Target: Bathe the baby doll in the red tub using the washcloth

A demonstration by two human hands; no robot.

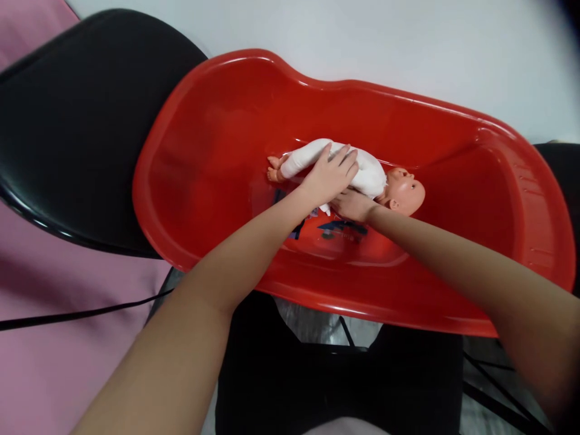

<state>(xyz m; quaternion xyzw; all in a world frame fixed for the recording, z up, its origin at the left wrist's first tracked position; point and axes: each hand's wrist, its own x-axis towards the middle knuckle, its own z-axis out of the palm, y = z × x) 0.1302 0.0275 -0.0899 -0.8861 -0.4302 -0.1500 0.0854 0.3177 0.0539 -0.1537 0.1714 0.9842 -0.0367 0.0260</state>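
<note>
A baby doll (372, 175) in a white garment lies in the red plastic baby tub (203, 121), its head to the right and bare feet to the left. My left hand (333, 175) rests across the doll's middle, fingers spread over the white cloth. Just below it, my right hand (354, 205) is at the doll's near side, its fingers curled in against the body and partly hidden behind my left hand. A small white bit of the garment pokes out beneath the hands. Dark printed pictures show on the tub floor.
The tub's left end overlaps a black chair (81, 121); another black seat (335, 386) stands below its near rim. Part of a dark chair (558, 175) shows at the right. A pale wall (385, 36) runs behind, and pink material (58, 362) lies at the left.
</note>
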